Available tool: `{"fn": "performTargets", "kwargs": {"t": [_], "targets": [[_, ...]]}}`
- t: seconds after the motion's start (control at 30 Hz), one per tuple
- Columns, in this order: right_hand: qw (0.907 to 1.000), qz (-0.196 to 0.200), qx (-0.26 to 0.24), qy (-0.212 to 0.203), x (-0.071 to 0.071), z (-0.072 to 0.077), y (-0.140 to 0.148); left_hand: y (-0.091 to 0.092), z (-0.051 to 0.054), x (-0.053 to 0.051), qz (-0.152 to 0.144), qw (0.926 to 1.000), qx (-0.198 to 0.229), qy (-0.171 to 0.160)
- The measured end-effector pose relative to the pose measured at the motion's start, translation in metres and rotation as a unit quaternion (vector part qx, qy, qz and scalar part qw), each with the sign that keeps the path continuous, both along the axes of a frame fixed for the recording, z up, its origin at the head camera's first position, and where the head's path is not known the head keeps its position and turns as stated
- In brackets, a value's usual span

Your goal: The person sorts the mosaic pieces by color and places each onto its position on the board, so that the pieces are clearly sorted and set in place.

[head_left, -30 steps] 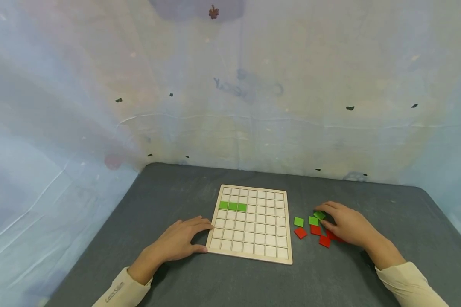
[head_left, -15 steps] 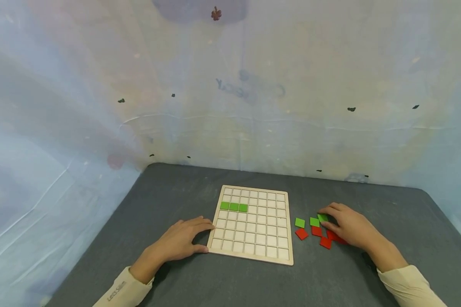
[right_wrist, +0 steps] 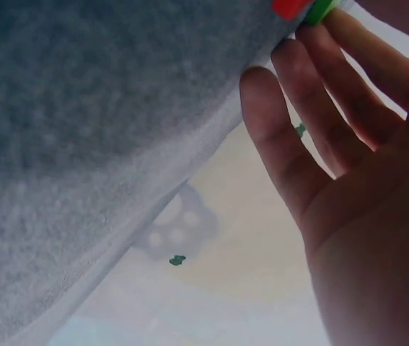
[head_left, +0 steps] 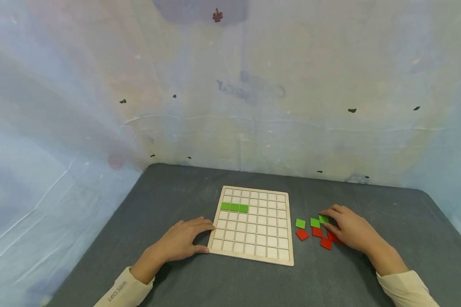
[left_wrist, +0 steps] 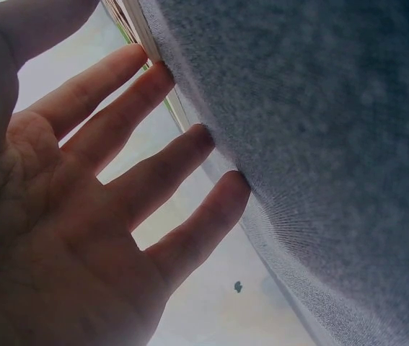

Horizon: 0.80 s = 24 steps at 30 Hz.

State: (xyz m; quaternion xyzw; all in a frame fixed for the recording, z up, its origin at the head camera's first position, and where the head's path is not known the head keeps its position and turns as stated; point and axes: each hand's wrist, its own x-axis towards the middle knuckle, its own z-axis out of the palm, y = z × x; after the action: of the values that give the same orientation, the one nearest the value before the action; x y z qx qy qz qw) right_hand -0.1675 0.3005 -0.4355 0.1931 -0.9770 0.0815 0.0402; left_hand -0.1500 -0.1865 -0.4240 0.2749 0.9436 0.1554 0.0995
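Green tile (head_left: 323,218) shifted slightly rightward, pinched in my right hand (head_left: 349,228), unplaced, off the board (head_left: 250,238) my spread left hand (head_left: 180,241) touches.

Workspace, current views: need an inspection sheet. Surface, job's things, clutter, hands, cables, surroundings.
Surface: dark grey table, board and tiles on it.
Board: pale grid, flat; three green tiles side by side in the third row from the far edge, starting at the left.
Loose tiles: right of board; three green, at least four red, some partly hidden.
Clutter: nothing seen.
Left hand: fingers extended, at board's left edge, thumb by near-left corner.
Right hand: thumb and fingertips at a loose green tile; grip unclear.
Cables: nothing seen.
Surroundings: pale creased sheet behind table, dark marks on it.
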Motion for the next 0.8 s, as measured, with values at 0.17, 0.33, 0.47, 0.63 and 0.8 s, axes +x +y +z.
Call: {"fn": "performTargets", "kwargs": {"t": [0.17,0.33,0.47,0.63,0.8], "targets": [[0.9999,-0.009,0.009,0.004,0.003,0.0,-0.002,0.0,0.0,0.0,-0.003,1.0,0.0,0.007],[0.9998,-0.01,0.01,0.017,0.006,0.002,-0.006,0.0,0.001,0.0,-0.002,1.0,0.001,0.008],[0.9998,-0.017,0.005,0.011,0.007,0.001,-0.007,0.0,0.001,0.0,-0.002,1.0,0.001,0.006],[0.9994,-0.034,-0.002,0.004,0.009,-0.001,-0.009,-0.001,0.001,0.0,-0.001,1.0,0.001,0.004],[0.9989,-0.046,-0.013,-0.002,0.013,-0.002,-0.01,-0.001,-0.002,0.0,-0.004,1.0,0.001,0.004]]}}
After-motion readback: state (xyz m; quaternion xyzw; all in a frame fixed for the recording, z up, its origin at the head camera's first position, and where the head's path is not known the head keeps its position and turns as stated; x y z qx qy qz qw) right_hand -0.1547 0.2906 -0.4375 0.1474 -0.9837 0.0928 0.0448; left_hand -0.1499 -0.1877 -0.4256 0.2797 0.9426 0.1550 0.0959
